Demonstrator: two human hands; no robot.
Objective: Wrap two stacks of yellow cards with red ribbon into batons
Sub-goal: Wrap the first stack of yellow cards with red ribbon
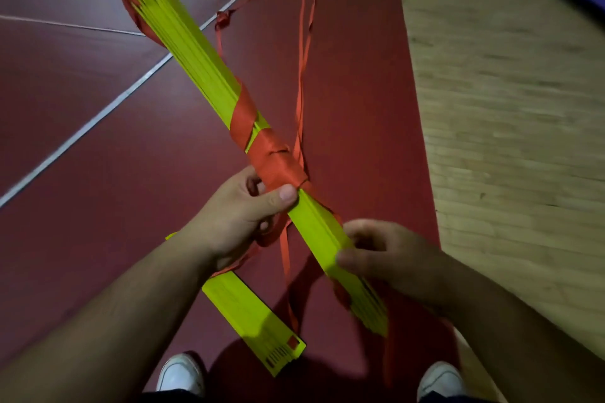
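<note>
Stack in hand: the held stack [209, 75] of yellow cards is off the floor [82, 141], carried between both my grips across the middle of the frame.
Long axis: it runs from the upper left of the frame down to the lower right, with the far end highest in the picture.
Left grip: the left grip [242, 216] is clamped on the stack near its middle, thumb flat on the top face and fingers curled beneath.
Right grip: the right grip [393, 258] is closed round the lower right part of the same stack. It is blurred, so I cannot read the finger placement more closely.
Ribbon: the red wrap [278, 160] binds the stack just up-left of my left thumb and touches it. The loose tails [304, 59] leave it on the right side and trail to the upper centre.
Relation that matters: the wrap lies nearer my left grip, and the long bare yellow length lies beyond it toward the upper left. I judge the next turns must cross that axis while the left thumb pins the wrap.
Second stack: the second stack [248, 314] lies on the floor at lower centre, under my left forearm and roughly parallel. I cannot tell whether it is bound.
</note>
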